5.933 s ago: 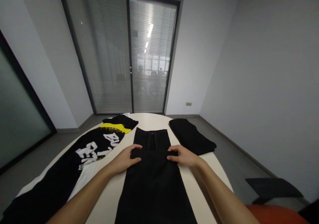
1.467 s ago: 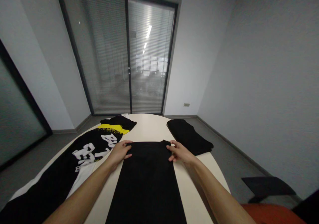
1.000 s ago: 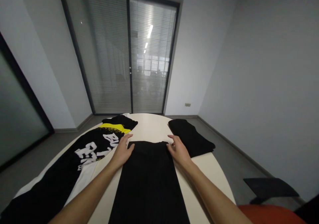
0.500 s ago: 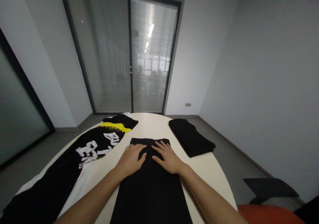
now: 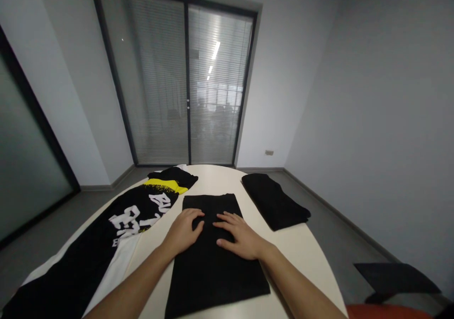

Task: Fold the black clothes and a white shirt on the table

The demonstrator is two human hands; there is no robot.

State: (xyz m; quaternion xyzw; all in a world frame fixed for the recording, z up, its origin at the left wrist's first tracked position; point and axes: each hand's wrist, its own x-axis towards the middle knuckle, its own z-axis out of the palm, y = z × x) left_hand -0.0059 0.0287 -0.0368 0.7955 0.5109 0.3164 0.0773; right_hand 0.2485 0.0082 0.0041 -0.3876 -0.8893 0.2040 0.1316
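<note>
A flat black piece of folded clothing (image 5: 216, 276) lies lengthwise on the pale table, its near hem now showing. My left hand (image 5: 184, 229) rests on its left edge with the fingers spread. On the right side of the same cloth lies my right hand (image 5: 241, 236), palm down, fingers stretched apart. Neither hand grips anything. Left of them is a black garment with a yellow band and white lettering (image 5: 102, 243), spread along the table edge. Another folded black garment (image 5: 275, 203) sits to the right, apart from my right hand.
The round cream table (image 5: 298, 252) curves away to its far edge. A chair with an orange seat (image 5: 386, 311) and a dark armrest (image 5: 397, 277) stands at the lower right. Beyond the table are a glass door with blinds (image 5: 159, 87) and grey walls.
The cloth under my hands has shifted away from me, so its near hem is in view. My hands sit slightly lower on it, and the view has tilted a little.
</note>
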